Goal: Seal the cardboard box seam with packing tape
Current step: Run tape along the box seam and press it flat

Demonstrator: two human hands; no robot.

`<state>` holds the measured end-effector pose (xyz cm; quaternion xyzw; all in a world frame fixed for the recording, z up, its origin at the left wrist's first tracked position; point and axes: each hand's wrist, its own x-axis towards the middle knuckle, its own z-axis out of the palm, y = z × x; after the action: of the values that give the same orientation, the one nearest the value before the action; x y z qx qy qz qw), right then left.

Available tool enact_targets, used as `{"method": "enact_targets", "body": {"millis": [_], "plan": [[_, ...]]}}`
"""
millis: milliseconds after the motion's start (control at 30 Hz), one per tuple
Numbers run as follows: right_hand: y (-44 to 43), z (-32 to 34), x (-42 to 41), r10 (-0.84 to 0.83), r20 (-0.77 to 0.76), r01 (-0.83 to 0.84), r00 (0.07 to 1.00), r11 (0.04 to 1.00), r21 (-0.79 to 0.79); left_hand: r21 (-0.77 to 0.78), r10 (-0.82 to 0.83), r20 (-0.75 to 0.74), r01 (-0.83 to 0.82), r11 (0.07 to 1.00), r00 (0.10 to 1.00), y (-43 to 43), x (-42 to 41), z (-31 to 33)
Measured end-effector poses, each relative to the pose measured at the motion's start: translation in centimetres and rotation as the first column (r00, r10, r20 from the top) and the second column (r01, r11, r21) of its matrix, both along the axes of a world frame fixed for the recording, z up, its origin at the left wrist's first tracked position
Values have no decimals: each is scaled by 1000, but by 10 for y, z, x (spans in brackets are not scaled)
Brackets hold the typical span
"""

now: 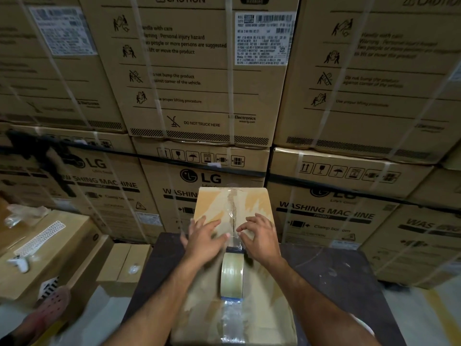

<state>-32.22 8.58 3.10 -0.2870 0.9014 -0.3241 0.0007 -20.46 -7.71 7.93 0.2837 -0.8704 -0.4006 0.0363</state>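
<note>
A long cardboard box (pixel 257 203) lies on a dark table, its centre seam running away from me. Clear tape covers the near stretch of the seam (pixel 230 318), and older torn tape shows at the far end. A roll of packing tape (pixel 232 274) stands on edge on the seam, still joined to the laid tape. My left hand (pixel 205 237) lies flat on the left flap, fingers spread and blurred. My right hand (pixel 260 237) rests with curled fingers on the right flap just beside the seam. Neither hand holds the roll.
The dark table (pixel 331 270) has bare surface right of the box. Stacked washing machine cartons (pixel 199 71) form a wall straight ahead. Smaller cartons (pixel 124 265) and a white handle-like object (pixel 18 262) sit at the left. A sandalled foot (pixel 50 305) shows at lower left.
</note>
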Motion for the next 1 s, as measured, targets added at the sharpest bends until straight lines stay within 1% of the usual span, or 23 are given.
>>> {"method": "enact_targets", "body": {"millis": [67, 100, 233, 333, 433, 500, 600, 700, 800, 900, 1000], "plan": [[0, -3, 0, -5, -12, 5, 1000, 1000, -27, -194, -71, 20, 74, 978, 997, -7, -13, -5], [1, -4, 0, -7, -15, 6, 1000, 999, -37, -253, -107, 40, 113, 961, 993, -9, -18, -9], [2, -5, 0, 0, -13, -1, 1000, 998, -64, -400, -236, 84, 249, 882, 968, -11, -31, -13], [3, -5, -1, 6, -17, -7, 1000, 998, -62, -454, -288, 128, 315, 834, 949, -9, -37, -9], [4, -5, -2, 23, -38, -24, 999, 999, -41, -447, -315, 124, 336, 829, 941, -10, -40, -8], [6, -6, -4, 45, -69, -47, 997, 998, -31, -417, -317, 109, 333, 845, 942, -9, -41, -6], [10, -8, -7, 101, -195, -106, 976, 994, -17, -366, -294, 107, 312, 877, 950, -8, -43, -5], [15, -8, -8, 200, -320, -207, 926, 978, 14, -331, -307, 132, 334, 883, 942, -8, -45, -6], [16, -8, -12, 308, -413, -287, 857, 951, 115, -321, -342, 144, 371, 871, 928, -10, -47, -5], [16, -6, -15, 378, -479, -307, 792, 925, 222, -306, -373, 169, 408, 860, 912, -10, -50, -4], [17, -2, -17, 416, -522, -320, 744, 909, 268, -252, -397, 188, 435, 864, 898, -12, -55, -5]]}}
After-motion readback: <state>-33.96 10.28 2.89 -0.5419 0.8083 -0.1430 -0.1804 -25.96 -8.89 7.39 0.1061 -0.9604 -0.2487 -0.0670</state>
